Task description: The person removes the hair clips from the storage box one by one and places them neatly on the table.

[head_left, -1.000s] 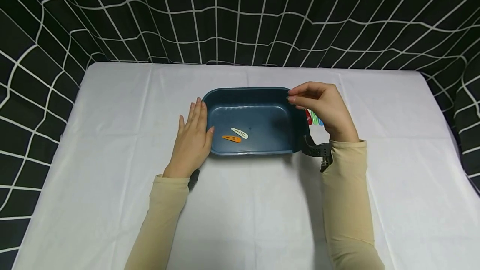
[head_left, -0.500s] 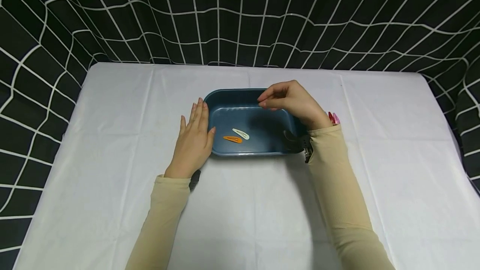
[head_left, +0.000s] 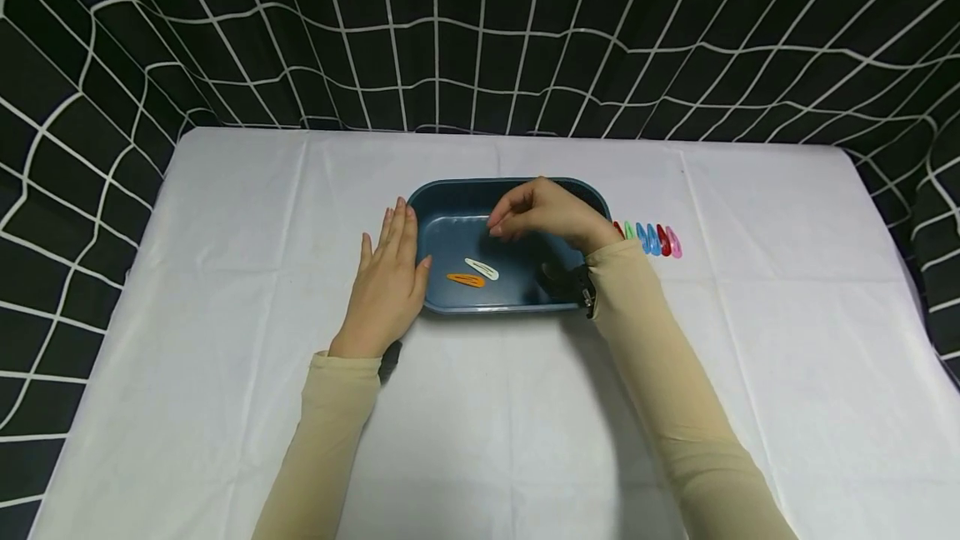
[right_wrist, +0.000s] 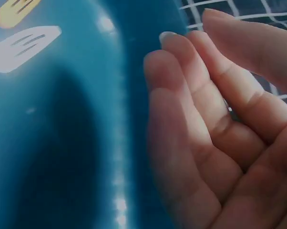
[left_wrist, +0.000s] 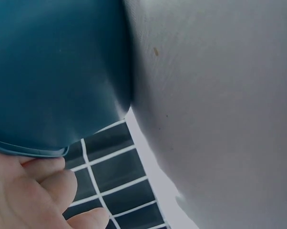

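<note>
"What was the setting?"

"A table under a white cloth (head_left: 225, 273), with a black backdrop gridded in white (head_left: 480, 40) behind it. A dark blue tub (head_left: 450, 186) sat in the middle of the table, with its long side running left to right."

"And where were the hands?"

"The left hand (head_left: 386, 282) lay flat on the cloth. Its fingers were straight and lay against the outside of the tub's left wall, holding nothing. The left wrist view showed the fingertips (left_wrist: 43, 167) just under the tub's rim (left_wrist: 53, 71). The right hand (head_left: 547, 211) hung over the inside of the tub, reaching in from the right."

"Was the right hand holding anything?"

"I could not tell. From the head view its fingers were bent, with the thumb drawn close to the fingertips. The right wrist view showed the fingers (right_wrist: 191, 95) loosely curved, with a gap to the thumb and no clip visible in it. A small clip could have been hidden, though."

"Where were the clips?"

"Two lay on the tub floor. A white clip (head_left: 481, 268) lay just below and slightly left of the right fingertips, towards the person. An orange clip (head_left: 465, 279) lay just beside it, nearer the left wall. Both had their long axes running roughly left to right, the white one slightly slanted. The right wrist view had them up and to the left of the fingers, white (right_wrist: 25, 42) below orange (right_wrist: 15, 10)."

"Which hand was nearer to them?"

"The right fingertips were nearer the white clip and above it. The left thumb was near the orange one, but the tub wall stood between them. A row of coloured clips (head_left: 649, 238) lay on the cloth just right of the tub, behind the right wrist."
</note>
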`<action>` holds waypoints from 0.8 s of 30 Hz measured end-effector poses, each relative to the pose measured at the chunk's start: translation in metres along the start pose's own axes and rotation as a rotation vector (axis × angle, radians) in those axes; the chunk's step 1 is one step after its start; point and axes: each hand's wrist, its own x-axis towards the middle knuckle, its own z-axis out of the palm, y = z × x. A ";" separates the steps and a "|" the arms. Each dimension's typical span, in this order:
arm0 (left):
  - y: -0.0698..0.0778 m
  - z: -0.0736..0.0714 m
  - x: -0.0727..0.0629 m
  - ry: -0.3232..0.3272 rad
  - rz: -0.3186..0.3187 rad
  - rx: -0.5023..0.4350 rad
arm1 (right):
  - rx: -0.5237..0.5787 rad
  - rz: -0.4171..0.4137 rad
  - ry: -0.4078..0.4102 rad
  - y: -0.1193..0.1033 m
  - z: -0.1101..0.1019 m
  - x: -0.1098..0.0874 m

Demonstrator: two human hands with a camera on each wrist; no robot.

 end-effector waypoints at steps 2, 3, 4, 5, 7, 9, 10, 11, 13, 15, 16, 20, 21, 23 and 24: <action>0.001 0.000 0.000 -0.004 0.000 -0.002 | -0.042 0.020 -0.035 0.003 0.003 0.003; 0.001 0.000 0.000 -0.004 -0.002 -0.002 | -0.061 0.029 -0.054 0.003 0.004 0.005; 0.001 -0.001 0.000 -0.004 -0.002 -0.002 | -0.079 0.039 -0.071 0.004 0.006 0.006; 0.001 -0.001 0.000 -0.004 -0.002 0.000 | -0.097 0.046 -0.088 0.004 0.007 0.007; 0.002 -0.001 0.000 -0.005 -0.003 -0.001 | -0.130 0.052 -0.124 0.005 0.010 0.010; 0.002 -0.002 0.000 -0.006 -0.004 -0.003 | -0.156 0.058 -0.152 0.006 0.013 0.012; 0.002 -0.002 0.000 -0.007 -0.004 -0.006 | -0.170 0.059 -0.163 0.006 0.014 0.013; 0.002 -0.002 0.000 -0.009 -0.005 -0.006 | -0.185 0.062 -0.169 0.007 0.014 0.013; 0.002 -0.002 0.000 -0.014 -0.007 -0.008 | -0.211 0.065 -0.171 0.007 0.016 0.014; 0.002 -0.001 0.000 -0.017 -0.009 -0.009 | -0.225 0.066 -0.171 0.008 0.017 0.014; 0.002 -0.001 -0.001 -0.018 -0.009 -0.008 | -0.230 0.065 -0.170 0.008 0.018 0.014; 0.002 -0.001 -0.001 -0.018 -0.005 -0.006 | -0.249 0.060 -0.169 0.010 0.018 0.015; 0.002 -0.001 -0.001 -0.017 -0.005 -0.005 | -0.254 0.060 -0.168 0.010 0.019 0.015; 0.002 -0.001 -0.001 -0.015 -0.004 -0.005 | -0.272 0.059 -0.167 0.011 0.019 0.017; 0.002 -0.001 0.000 -0.013 -0.003 -0.005 | -0.282 0.058 -0.166 0.012 0.019 0.017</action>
